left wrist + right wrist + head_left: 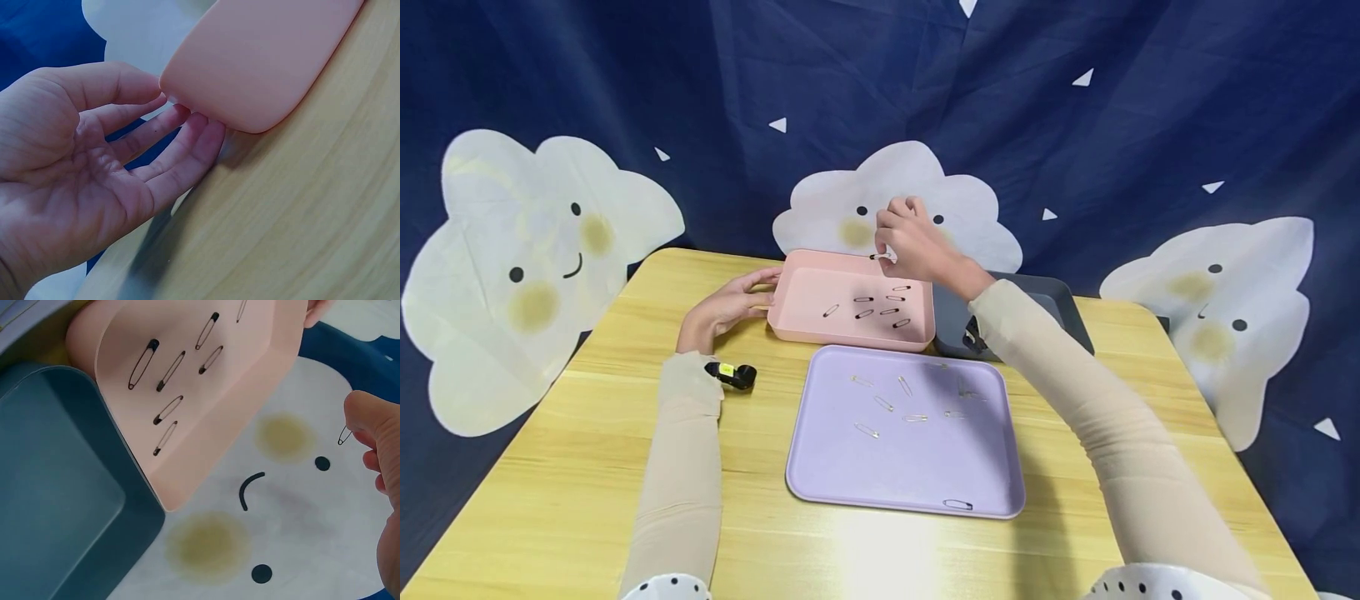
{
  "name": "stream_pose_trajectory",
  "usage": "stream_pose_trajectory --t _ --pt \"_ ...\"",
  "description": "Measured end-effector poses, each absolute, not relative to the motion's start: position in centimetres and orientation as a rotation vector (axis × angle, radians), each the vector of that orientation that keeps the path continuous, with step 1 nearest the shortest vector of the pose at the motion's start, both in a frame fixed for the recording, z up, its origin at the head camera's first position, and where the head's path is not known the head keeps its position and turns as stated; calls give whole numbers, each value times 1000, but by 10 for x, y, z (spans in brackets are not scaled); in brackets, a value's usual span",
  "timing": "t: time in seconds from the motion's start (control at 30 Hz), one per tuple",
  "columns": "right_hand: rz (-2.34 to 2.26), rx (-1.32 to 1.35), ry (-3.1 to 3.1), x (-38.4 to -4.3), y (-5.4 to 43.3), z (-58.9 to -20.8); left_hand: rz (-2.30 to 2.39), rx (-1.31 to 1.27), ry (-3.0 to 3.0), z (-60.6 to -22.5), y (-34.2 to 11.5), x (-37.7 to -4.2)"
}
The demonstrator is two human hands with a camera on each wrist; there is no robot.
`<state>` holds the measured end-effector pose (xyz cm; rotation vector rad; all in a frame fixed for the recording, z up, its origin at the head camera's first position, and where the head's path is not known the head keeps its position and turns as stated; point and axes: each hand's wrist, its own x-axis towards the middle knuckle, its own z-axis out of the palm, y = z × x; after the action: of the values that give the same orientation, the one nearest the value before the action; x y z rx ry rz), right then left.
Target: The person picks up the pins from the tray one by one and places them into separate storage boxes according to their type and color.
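With 1 safety pin (880, 257) pinched in the right hand (913, 244) and the left hand (727, 307), fingers (187, 159) loosely spread, touching the pink tray (808, 296), probably best to lower gently inside.

the left hand (727, 304) stands in the way at the left wall of the pink tray (805, 292), and the gray tray (62, 475) closes off its right. the right hand (917, 242) and the right sleeve (1090, 392) obstruct the space above the trays from that side. from the front, a hand could pass over the lilac tray (880, 471); surface (752, 467) lies free between it and the left sleeve (685, 467).
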<state>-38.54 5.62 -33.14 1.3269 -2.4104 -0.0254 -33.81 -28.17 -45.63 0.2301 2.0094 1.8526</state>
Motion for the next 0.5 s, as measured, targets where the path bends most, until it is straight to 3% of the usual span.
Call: stream_pose_trajectory --t 0.5 --pt "-54 1226 -2571 -410 49 -359 1855 208 2011 -454 -277 -336"
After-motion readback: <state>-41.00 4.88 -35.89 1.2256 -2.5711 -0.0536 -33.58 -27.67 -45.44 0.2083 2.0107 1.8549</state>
